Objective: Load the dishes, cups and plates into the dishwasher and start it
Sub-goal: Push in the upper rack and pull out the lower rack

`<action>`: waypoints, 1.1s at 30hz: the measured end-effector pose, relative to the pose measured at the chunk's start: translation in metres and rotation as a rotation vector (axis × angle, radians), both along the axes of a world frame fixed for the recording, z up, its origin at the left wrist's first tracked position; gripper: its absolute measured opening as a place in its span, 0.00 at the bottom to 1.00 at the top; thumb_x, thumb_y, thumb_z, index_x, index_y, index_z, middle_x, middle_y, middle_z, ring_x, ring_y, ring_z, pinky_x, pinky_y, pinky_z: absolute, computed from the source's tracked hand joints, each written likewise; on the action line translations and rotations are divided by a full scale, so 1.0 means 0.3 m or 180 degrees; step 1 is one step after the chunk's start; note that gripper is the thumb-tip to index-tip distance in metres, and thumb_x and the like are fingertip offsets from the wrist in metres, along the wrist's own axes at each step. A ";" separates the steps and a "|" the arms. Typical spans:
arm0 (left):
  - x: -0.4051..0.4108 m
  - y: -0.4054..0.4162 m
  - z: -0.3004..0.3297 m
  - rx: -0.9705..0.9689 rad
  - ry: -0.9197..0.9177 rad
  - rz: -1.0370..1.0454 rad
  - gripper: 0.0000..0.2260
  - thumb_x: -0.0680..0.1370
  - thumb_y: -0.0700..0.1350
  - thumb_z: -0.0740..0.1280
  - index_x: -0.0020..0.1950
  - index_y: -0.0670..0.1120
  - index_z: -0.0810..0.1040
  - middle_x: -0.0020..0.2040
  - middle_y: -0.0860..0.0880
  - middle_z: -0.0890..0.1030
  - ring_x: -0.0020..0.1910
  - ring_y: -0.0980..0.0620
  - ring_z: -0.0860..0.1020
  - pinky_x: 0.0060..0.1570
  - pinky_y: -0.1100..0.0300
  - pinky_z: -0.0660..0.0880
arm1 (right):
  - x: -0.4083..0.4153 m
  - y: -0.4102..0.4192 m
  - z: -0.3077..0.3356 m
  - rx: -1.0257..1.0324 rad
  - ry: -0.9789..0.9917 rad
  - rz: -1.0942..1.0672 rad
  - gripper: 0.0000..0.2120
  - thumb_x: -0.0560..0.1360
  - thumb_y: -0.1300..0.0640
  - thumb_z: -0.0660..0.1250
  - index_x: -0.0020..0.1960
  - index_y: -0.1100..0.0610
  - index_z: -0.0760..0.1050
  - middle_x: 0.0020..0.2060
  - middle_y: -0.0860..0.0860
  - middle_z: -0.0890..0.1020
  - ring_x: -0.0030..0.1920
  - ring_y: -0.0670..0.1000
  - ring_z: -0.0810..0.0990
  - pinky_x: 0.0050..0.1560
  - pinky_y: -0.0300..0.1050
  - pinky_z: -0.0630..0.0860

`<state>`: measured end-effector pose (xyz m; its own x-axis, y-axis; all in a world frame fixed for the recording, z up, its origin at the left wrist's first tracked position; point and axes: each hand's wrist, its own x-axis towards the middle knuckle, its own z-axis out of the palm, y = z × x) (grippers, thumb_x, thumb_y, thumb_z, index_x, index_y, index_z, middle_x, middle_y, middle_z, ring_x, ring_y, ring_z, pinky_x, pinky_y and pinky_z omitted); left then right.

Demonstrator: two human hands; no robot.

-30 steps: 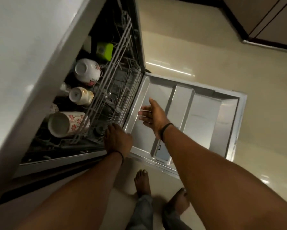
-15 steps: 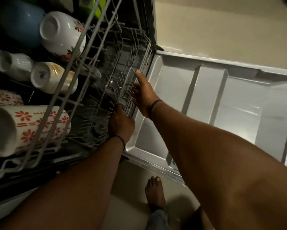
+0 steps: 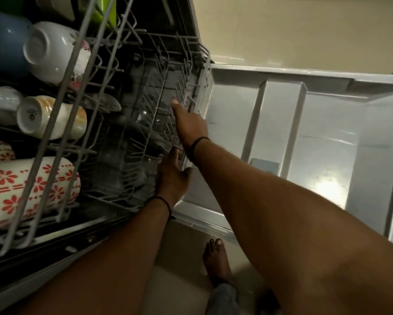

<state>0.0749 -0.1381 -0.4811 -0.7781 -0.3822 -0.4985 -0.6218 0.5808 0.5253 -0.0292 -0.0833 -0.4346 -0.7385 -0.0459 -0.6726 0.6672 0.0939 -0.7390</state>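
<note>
With the left hand (image 3: 171, 176) and right hand (image 3: 188, 126) gripping the empty lower rack's (image 3: 145, 137) front rail, pull evenly, keeping both sides level.

Both hands have closed on the lower rack (image 3: 168, 92) front (door side) — left hand (image 3: 171, 176) low, right hand (image 3: 188, 126) farther in.

Dishwasher door (image 3: 327, 137) lies open — lower rack (image 3: 145, 123) bare, cups on their sides in the upper rack (image 3: 61, 123).
</note>
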 end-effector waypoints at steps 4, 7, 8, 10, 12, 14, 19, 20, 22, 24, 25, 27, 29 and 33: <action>0.043 0.195 0.034 0.0243 0.0036 -0.0175 0.18 0.75 0.41 0.65 0.64 0.52 0.72 0.58 0.48 0.79 0.54 0.44 0.78 0.52 0.42 0.77 | 0.051 0.156 -0.004 -0.0344 -0.0190 -0.0428 0.28 0.75 0.34 0.59 0.51 0.60 0.78 0.42 0.56 0.81 0.40 0.54 0.80 0.45 0.51 0.78; 0.084 0.357 0.075 0.0233 0.0002 -0.0431 0.16 0.72 0.46 0.62 0.59 0.56 0.71 0.54 0.51 0.78 0.52 0.47 0.78 0.50 0.44 0.78 | 0.091 0.335 0.008 -0.0824 -0.0358 -0.0758 0.20 0.80 0.42 0.58 0.40 0.57 0.73 0.29 0.53 0.76 0.27 0.51 0.73 0.29 0.42 0.69; 0.093 0.394 0.084 0.0288 0.0005 -0.0498 0.16 0.70 0.49 0.61 0.57 0.58 0.70 0.53 0.52 0.78 0.51 0.47 0.78 0.49 0.44 0.79 | 0.104 0.380 0.016 -0.0895 -0.0404 -0.0833 0.20 0.80 0.42 0.58 0.40 0.56 0.72 0.28 0.53 0.74 0.25 0.50 0.71 0.28 0.41 0.67; 0.111 0.493 0.094 0.0462 -0.0067 -0.0606 0.18 0.68 0.53 0.60 0.57 0.59 0.71 0.52 0.53 0.78 0.51 0.48 0.78 0.48 0.45 0.79 | 0.125 0.490 0.026 -0.0830 -0.0413 -0.1028 0.20 0.80 0.42 0.58 0.39 0.56 0.71 0.26 0.52 0.73 0.24 0.49 0.68 0.25 0.37 0.65; 0.135 0.600 0.110 0.0623 -0.0109 -0.0723 0.19 0.68 0.56 0.57 0.58 0.58 0.73 0.53 0.54 0.79 0.51 0.50 0.78 0.50 0.47 0.79 | 0.153 0.609 0.051 -0.0676 -0.0423 -0.1240 0.20 0.80 0.42 0.59 0.38 0.55 0.71 0.26 0.52 0.71 0.23 0.49 0.66 0.23 0.35 0.63; 0.157 0.709 0.142 0.0808 -0.0111 -0.0876 0.19 0.70 0.54 0.59 0.60 0.55 0.74 0.55 0.53 0.78 0.53 0.50 0.78 0.53 0.48 0.77 | 0.180 0.732 0.075 -0.0618 -0.0422 -0.1418 0.21 0.80 0.41 0.59 0.38 0.56 0.71 0.25 0.51 0.71 0.23 0.48 0.66 0.23 0.35 0.63; 0.193 0.945 0.196 0.1037 -0.0147 -0.1305 0.19 0.74 0.36 0.64 0.64 0.49 0.72 0.60 0.50 0.75 0.57 0.49 0.75 0.55 0.55 0.74 | 0.242 1.013 0.104 -0.0491 -0.0456 -0.1477 0.24 0.78 0.36 0.57 0.37 0.54 0.71 0.25 0.49 0.72 0.24 0.47 0.67 0.26 0.39 0.64; 0.200 0.992 0.209 0.1073 -0.0144 -0.1398 0.19 0.74 0.36 0.64 0.64 0.49 0.72 0.59 0.50 0.74 0.56 0.49 0.75 0.53 0.57 0.72 | 0.253 1.069 0.108 -0.0466 -0.0446 -0.1506 0.24 0.78 0.35 0.56 0.38 0.54 0.72 0.26 0.49 0.72 0.24 0.47 0.67 0.27 0.39 0.65; 0.217 1.074 0.232 0.1168 -0.0117 -0.1516 0.20 0.74 0.35 0.64 0.65 0.49 0.72 0.58 0.50 0.74 0.56 0.49 0.75 0.52 0.60 0.71 | 0.275 1.163 0.118 -0.0445 -0.0417 -0.1499 0.25 0.79 0.35 0.54 0.40 0.55 0.73 0.28 0.49 0.72 0.26 0.47 0.67 0.29 0.41 0.65; 0.230 1.115 0.234 0.1154 -0.0091 -0.1459 0.22 0.74 0.36 0.65 0.67 0.48 0.70 0.60 0.48 0.75 0.58 0.48 0.74 0.54 0.58 0.72 | 0.281 1.211 0.124 -0.0535 -0.0429 -0.1299 0.27 0.79 0.34 0.52 0.42 0.55 0.73 0.29 0.49 0.73 0.27 0.48 0.69 0.31 0.42 0.66; 0.235 1.124 0.231 0.1107 -0.0105 -0.1430 0.23 0.74 0.36 0.65 0.68 0.48 0.69 0.62 0.48 0.74 0.59 0.48 0.74 0.55 0.57 0.72 | 0.281 1.220 0.128 -0.0569 -0.0447 -0.1211 0.27 0.79 0.33 0.51 0.42 0.55 0.73 0.29 0.50 0.73 0.27 0.48 0.69 0.31 0.42 0.66; 0.241 1.131 0.228 0.1063 -0.0160 -0.1501 0.27 0.74 0.36 0.64 0.72 0.50 0.66 0.65 0.48 0.72 0.62 0.47 0.73 0.58 0.56 0.72 | 0.279 1.224 0.138 -0.0593 -0.0465 -0.1196 0.27 0.79 0.33 0.51 0.42 0.55 0.73 0.29 0.50 0.74 0.27 0.48 0.70 0.31 0.42 0.67; 0.241 1.123 0.224 0.1088 -0.0276 -0.1588 0.31 0.74 0.36 0.64 0.75 0.52 0.62 0.69 0.49 0.70 0.65 0.48 0.72 0.61 0.55 0.72 | 0.277 1.220 0.142 -0.0615 -0.0438 -0.1247 0.27 0.79 0.34 0.52 0.44 0.57 0.75 0.31 0.51 0.76 0.27 0.48 0.72 0.32 0.42 0.69; 0.243 1.098 0.243 0.1010 -0.0397 -0.1606 0.33 0.77 0.38 0.64 0.78 0.54 0.57 0.75 0.53 0.65 0.72 0.52 0.66 0.66 0.61 0.66 | 0.301 1.219 0.137 -0.0187 -0.0216 -0.1403 0.26 0.78 0.35 0.58 0.47 0.58 0.77 0.36 0.53 0.79 0.34 0.50 0.76 0.36 0.44 0.74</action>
